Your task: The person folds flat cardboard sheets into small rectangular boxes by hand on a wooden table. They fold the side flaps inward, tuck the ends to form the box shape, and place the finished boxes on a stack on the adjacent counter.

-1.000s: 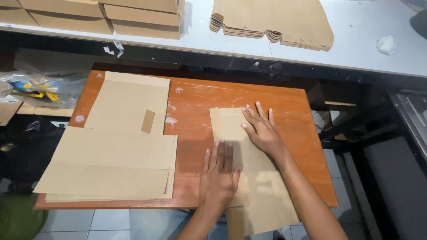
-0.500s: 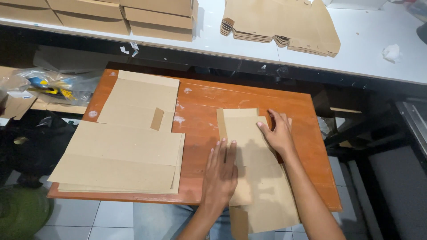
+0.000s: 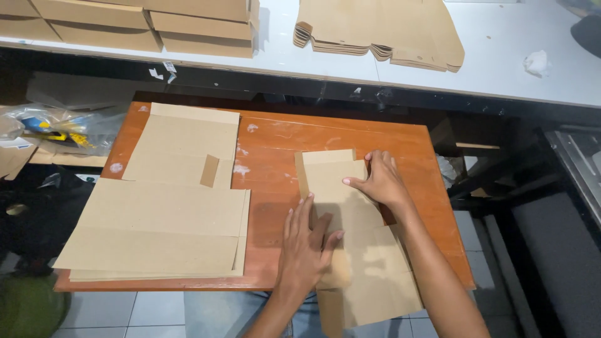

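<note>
A flat brown cardboard blank lies on the right half of a small orange wooden table, its near end hanging over the front edge. My left hand presses flat on the blank's left side, fingers spread. My right hand rests on the blank's far right edge, with the fingers curled over a folded flap there. Neither hand has lifted the blank off the table.
A stack of folded cardboard sheets covers the table's left half. Behind it, a white bench carries flat blanks and closed brown boxes. A plastic bag lies at the left. Tiled floor shows below.
My right hand has slid from the blank's middle to its far right edge and folded the flap inward. My left hand has stayed pressed on the blank. The view has shifted slightly.
</note>
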